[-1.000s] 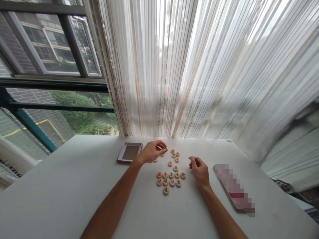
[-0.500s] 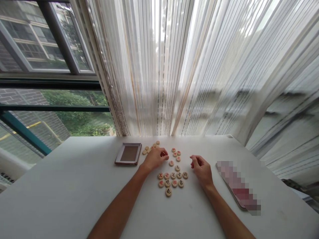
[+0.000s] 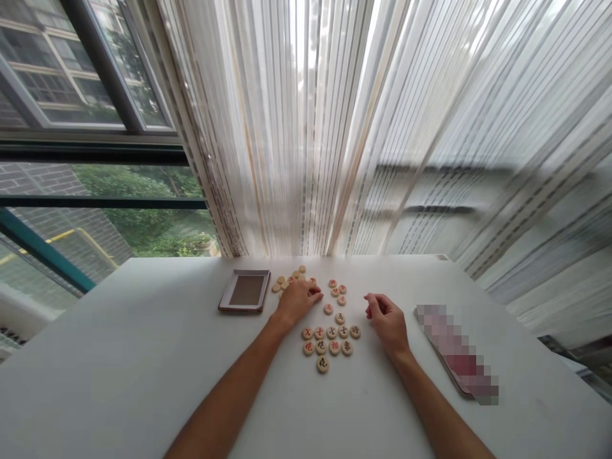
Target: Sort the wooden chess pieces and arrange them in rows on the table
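Observation:
Round wooden chess discs with red or black characters lie on a white table (image 3: 119, 382). One group (image 3: 329, 341) sits in rows near me, a second group (image 3: 337, 292) lies farther off, and blank-backed discs (image 3: 289, 279) are by the tray. My left hand (image 3: 299, 299) rests among the far discs, its fingers curled and pinched down on a disc I can barely make out. Just right of the rows, my right hand (image 3: 386, 319) rests with its fingers curled over a small reddish thing.
A shallow rectangular tray (image 3: 245, 291) lies left of the discs. A flat blurred item (image 3: 456, 354) lies at the right of the table. Striped sheer curtains (image 3: 363, 127) hang behind the table, and a window (image 3: 95, 159) is at the left.
My left hand came down from a raised pinch and moved slightly nearer, settling on the table among the discs. My right hand stayed in place. The view tilted a little.

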